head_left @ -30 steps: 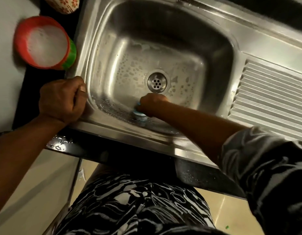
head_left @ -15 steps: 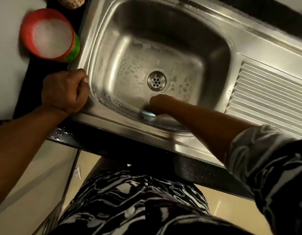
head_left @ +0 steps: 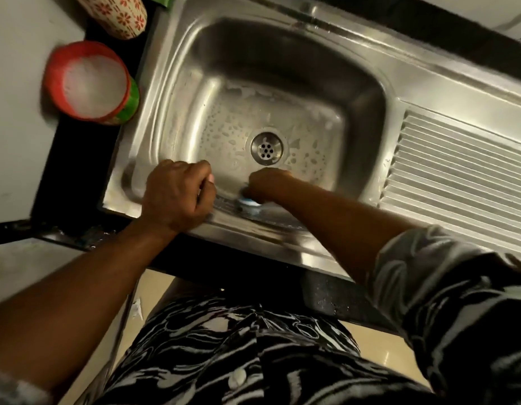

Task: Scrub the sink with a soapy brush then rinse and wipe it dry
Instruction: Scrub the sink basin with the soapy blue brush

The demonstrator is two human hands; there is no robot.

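Head view, looking straight down over the sink (head_left: 171, 92). The right hand (head_left: 268, 182) is deep in the basin, fingers wrapped tight round the brush (head_left: 249, 204). Only a pale blue-and-white bit of the brush peeks out under the fist, pressed where the basin floor meets the near wall. That is just this side of the drain (head_left: 266, 148), close but not on it.

The left hand (head_left: 177, 197) is folded into a fist with nothing in it. It sits on the sink's near rim at the lip of the basin, just beside the brush. The two hands are near each other but not touching.

Suds and beaded droplets (head_left: 224, 133) spread over the basin floor around the drain, with a foamy streak along the far edge. The ribbed drainboard (head_left: 458, 176) runs off to the right, with the patterned sleeve (head_left: 446, 302) low in front of it.

Off the sink's left side, on the dark counter (head_left: 75, 171), stands a red-rimmed tub (head_left: 91, 83) filled with something white (powder or foam, hard to tell through the blur). Beyond it, at the top edge, is a flower-patterned cup (head_left: 119, 13).
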